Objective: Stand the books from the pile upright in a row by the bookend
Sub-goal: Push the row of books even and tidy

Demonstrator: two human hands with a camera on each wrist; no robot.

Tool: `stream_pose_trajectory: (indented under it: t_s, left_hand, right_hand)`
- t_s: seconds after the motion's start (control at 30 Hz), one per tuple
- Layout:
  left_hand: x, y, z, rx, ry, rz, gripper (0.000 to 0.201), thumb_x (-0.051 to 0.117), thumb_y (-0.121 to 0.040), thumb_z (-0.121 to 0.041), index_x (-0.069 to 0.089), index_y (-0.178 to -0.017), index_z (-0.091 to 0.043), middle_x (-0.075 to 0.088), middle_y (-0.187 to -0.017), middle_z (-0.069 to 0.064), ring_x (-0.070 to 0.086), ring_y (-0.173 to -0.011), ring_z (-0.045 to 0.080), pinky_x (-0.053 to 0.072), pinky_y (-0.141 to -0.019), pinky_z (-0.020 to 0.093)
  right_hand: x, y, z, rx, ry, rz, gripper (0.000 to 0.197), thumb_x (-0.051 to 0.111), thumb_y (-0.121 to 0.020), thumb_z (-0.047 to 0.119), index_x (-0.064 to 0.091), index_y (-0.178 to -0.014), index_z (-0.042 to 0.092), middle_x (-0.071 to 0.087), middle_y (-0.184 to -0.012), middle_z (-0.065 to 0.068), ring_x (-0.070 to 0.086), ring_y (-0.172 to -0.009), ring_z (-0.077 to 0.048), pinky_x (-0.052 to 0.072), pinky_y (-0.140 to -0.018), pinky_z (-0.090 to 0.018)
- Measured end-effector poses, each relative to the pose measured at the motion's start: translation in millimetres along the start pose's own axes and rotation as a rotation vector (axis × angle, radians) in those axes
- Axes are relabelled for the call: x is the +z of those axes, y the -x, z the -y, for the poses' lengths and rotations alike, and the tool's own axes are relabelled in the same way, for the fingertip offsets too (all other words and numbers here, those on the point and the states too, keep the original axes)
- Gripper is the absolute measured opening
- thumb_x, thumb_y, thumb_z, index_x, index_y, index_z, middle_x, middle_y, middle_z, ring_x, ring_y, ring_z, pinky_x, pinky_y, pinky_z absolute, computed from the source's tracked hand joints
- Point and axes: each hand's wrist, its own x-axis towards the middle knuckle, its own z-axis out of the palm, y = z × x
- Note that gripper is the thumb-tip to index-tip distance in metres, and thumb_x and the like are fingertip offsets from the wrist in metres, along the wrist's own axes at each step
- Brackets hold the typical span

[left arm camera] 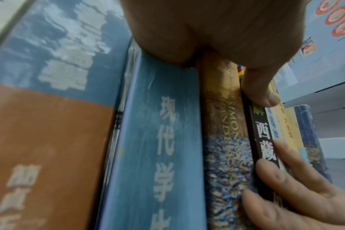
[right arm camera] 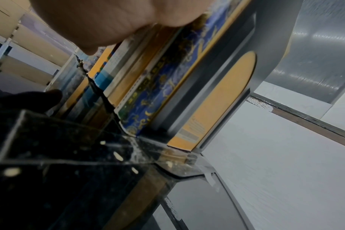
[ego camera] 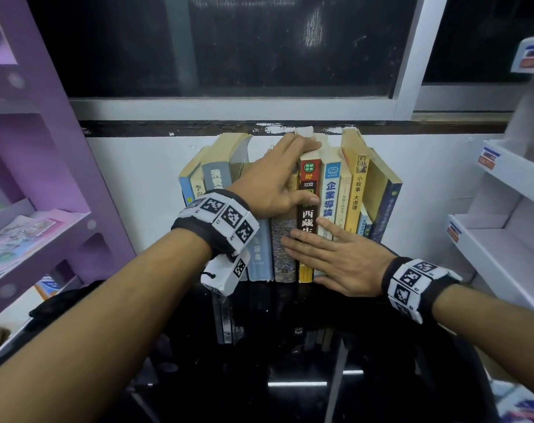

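A row of upright books (ego camera: pixel 333 196) stands on the black glossy table (ego camera: pixel 290 346) against the white wall. My left hand (ego camera: pixel 278 178) lies over the top of the row; its fingers reach over the top edge of the black-spined book (ego camera: pixel 308 221) and its thumb (left arm camera: pixel 260 93) presses that spine (left arm camera: pixel 264 140). My right hand (ego camera: pixel 330 248) is flat, its straight fingers (left arm camera: pixel 286 186) pushing on the lower spines of the black book and its neighbours. A grey metal bookend (right arm camera: pixel 226 74) stands against the right end of the row, beside the dark blue book (right arm camera: pixel 167 87).
A purple shelf unit (ego camera: pixel 46 148) with magazines stands at the left. White shelves (ego camera: pixel 503 209) stand at the right. A dark window with a sill (ego camera: pixel 229 126) runs above the books. A black bag (ego camera: pixel 64 297) lies at the table's left edge.
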Motion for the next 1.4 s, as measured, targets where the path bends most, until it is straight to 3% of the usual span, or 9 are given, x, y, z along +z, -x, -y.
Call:
stream_pose_trajectory:
  t_s: [0.3, 0.43, 0.53, 0.67, 0.83, 1.0, 1.23, 1.3, 1.4]
  left_hand:
    - [-2.2, -0.4, -8.5, -0.015, -0.033, 0.029, 0.078, 0.074, -0.078, -0.042, 0.035, -0.14, -0.013, 0.04, -0.134, 0.002, 0.048, -0.119, 0.017, 0.05, -0.094, 0.043]
    - [-9.5, -6.6, -17.5, -0.019, -0.273, 0.053, 0.078, 0.059, -0.076, -0.063, 0.038, -0.139, -0.02, 0.043, -0.14, -0.001, 0.043, -0.128, 0.016, 0.027, -0.112, 0.051]
    - [-17.0, -18.8, -32.3, 0.013, -0.31, 0.058, 0.077, 0.061, -0.08, -0.06, 0.036, -0.143, -0.022, 0.039, -0.148, -0.003, 0.035, -0.136, 0.015, 0.019, -0.117, 0.046]
    - [-14.6, -38.5, -59.9, 0.076, -0.272, 0.076, 0.078, 0.061, -0.084, -0.055, 0.03, -0.148, -0.025, 0.035, -0.153, -0.003, 0.028, -0.142, 0.015, 0.019, -0.117, 0.038]
    - [2.6, -55.8, -69.6, 0.052, -0.39, 0.207, 0.076, 0.053, -0.087, -0.06, 0.025, -0.15, -0.031, 0.025, -0.158, -0.004, 0.019, -0.146, 0.018, 0.022, -0.118, 0.044]
    - [10.0, -56.3, -64.8, -0.004, -0.547, 0.238, 0.073, 0.043, -0.087, -0.068, 0.019, -0.15, -0.042, 0.018, -0.16, -0.011, 0.038, -0.138, 0.02, 0.042, -0.101, 0.043]
    - [11.1, -57.1, -61.2, 0.04, -0.577, 0.194, 0.066, 0.047, -0.09, -0.06, 0.025, -0.148, -0.038, 0.023, -0.158, -0.014, 0.057, -0.12, 0.021, 0.047, -0.085, 0.035]
    - [11.4, -57.5, -58.9, 0.047, -0.58, 0.187, 0.067, 0.049, -0.09, -0.06, 0.026, -0.148, -0.035, 0.027, -0.157, -0.011, 0.055, -0.122, 0.023, 0.046, -0.091, 0.037]
    - [11.0, -58.3, -54.3, 0.093, -0.597, 0.208, 0.07, 0.051, -0.089, -0.057, 0.026, -0.149, -0.031, 0.03, -0.156, -0.005, 0.041, -0.136, 0.021, 0.025, -0.116, 0.042]
  right_hand:
    - [-11.8, 4.2, 3.6, 0.013, -0.028, 0.028, 0.071, 0.039, -0.097, 0.046, 0.014, -0.153, 0.01, 0.006, -0.161, -0.008, 0.0, -0.149, -0.023, 0.0, -0.119, -0.052]
    - [-22.4, 21.0, 6.6, 0.005, -0.032, 0.05, 0.071, 0.04, -0.097, 0.045, 0.016, -0.153, 0.01, 0.005, -0.162, -0.007, -0.001, -0.149, -0.023, 0.0, -0.119, -0.052]
    - [-25.2, 36.4, 4.0, 0.013, -0.036, 0.077, 0.07, 0.039, -0.097, 0.044, 0.015, -0.154, 0.011, 0.004, -0.162, -0.007, 0.0, -0.149, -0.023, 0.001, -0.119, -0.051]
    - [-26.6, 44.9, -2.8, 0.012, -0.024, 0.103, 0.07, 0.038, -0.097, 0.044, 0.014, -0.154, 0.01, 0.004, -0.162, -0.007, 0.001, -0.149, -0.024, 0.004, -0.118, -0.051]
    - [-18.5, 43.6, -9.7, 0.006, 0.007, 0.101, 0.07, 0.037, -0.097, 0.045, 0.013, -0.154, 0.01, 0.004, -0.162, -0.007, 0.0, -0.149, -0.023, 0.001, -0.119, -0.05]
    - [-4.4, 43.0, -16.5, -0.011, 0.023, 0.098, 0.072, 0.035, -0.098, 0.048, 0.009, -0.154, 0.01, 0.0, -0.162, -0.006, -0.003, -0.149, -0.022, -0.002, -0.119, -0.049]
    - [4.5, 40.4, -19.5, -0.029, 0.055, 0.076, 0.071, 0.031, -0.098, 0.048, 0.009, -0.154, 0.009, 0.001, -0.162, -0.008, -0.003, -0.149, -0.022, -0.003, -0.119, -0.048]
    - [5.3, 39.3, -20.2, -0.035, 0.071, 0.079, 0.071, 0.03, -0.098, 0.048, 0.009, -0.154, 0.009, 0.001, -0.162, -0.008, -0.004, -0.149, -0.022, -0.004, -0.119, -0.048]
    - [7.6, 38.0, -20.3, -0.037, 0.088, 0.079, 0.072, 0.032, -0.098, 0.048, 0.009, -0.154, 0.009, 0.0, -0.162, -0.008, -0.005, -0.149, -0.022, -0.004, -0.119, -0.048]
